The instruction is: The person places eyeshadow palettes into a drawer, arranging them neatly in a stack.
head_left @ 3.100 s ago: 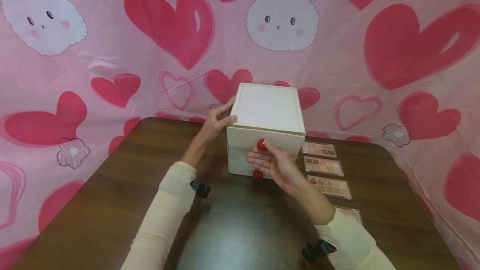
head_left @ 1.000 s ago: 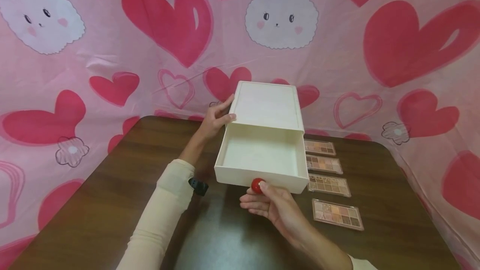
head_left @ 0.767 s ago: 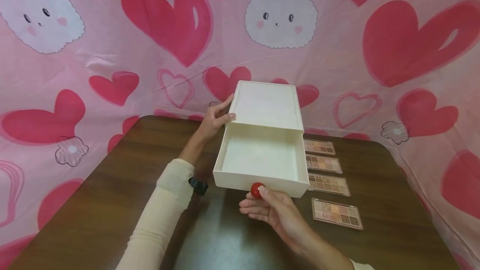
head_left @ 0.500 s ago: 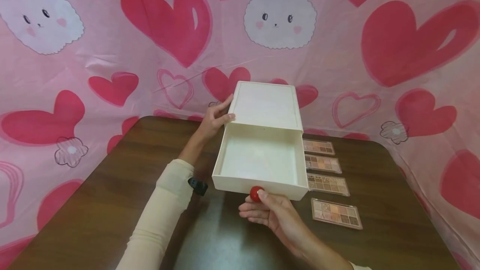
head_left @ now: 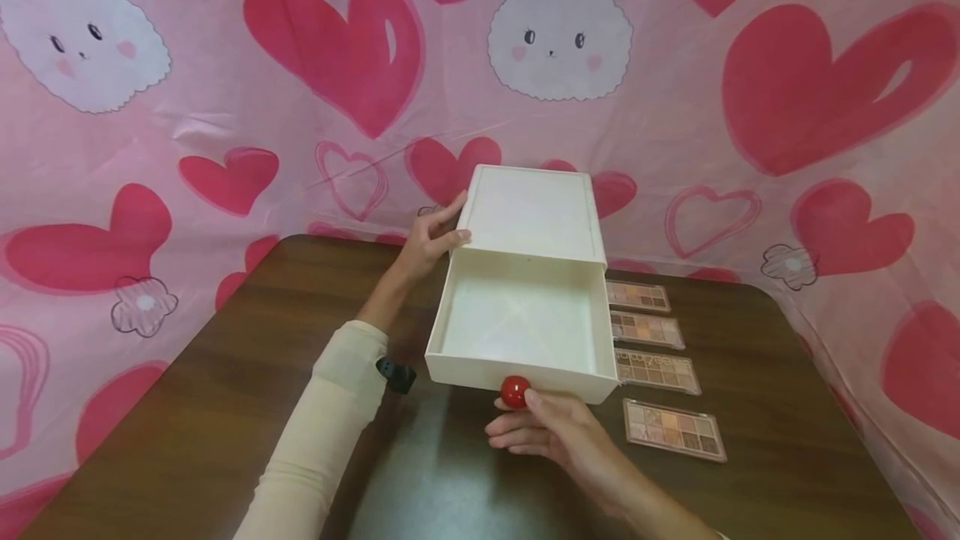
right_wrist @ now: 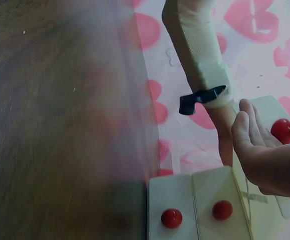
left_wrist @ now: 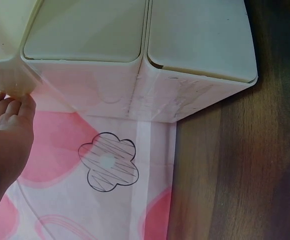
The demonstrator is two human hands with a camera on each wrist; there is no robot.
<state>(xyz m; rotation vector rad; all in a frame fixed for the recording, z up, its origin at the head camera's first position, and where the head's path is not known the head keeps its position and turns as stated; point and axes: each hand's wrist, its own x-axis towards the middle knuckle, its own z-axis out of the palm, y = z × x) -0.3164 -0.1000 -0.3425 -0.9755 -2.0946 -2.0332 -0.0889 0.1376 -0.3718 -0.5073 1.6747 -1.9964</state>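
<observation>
a pink backdrop [head_left: 457,111], printed with red hearts and white rabbits, rose behind a dark wooden table [head_left: 247,373]. toward the table's far side stood a white drawer unit [head_left: 536,211] in three tiers. its top drawer [head_left: 468,372] projected well forward toward the person, the pale inner floor exposed; the two lower tiers, visible in the right wrist view, lay closed beneath. a cream sleeve [head_left: 322,415] led to the left hand [head_left: 429,242], which rested against the unit's left side, fingers extended along the upper wall and thumb laid on the top near its front edge. the right hand [head_left: 555,432] was loosely spread at the drawer front, fingers extended. to the unit's right, four flat palettes [head_left: 657,372] of beige and brown pans lay in a row on the table. a dark wrist device [head_left: 396,375] sat at the left cuff. the drawer's red knob [head_left: 514,392] lay between the right thumb and fingers, the thumb just beside it; contact could not be determined.
</observation>
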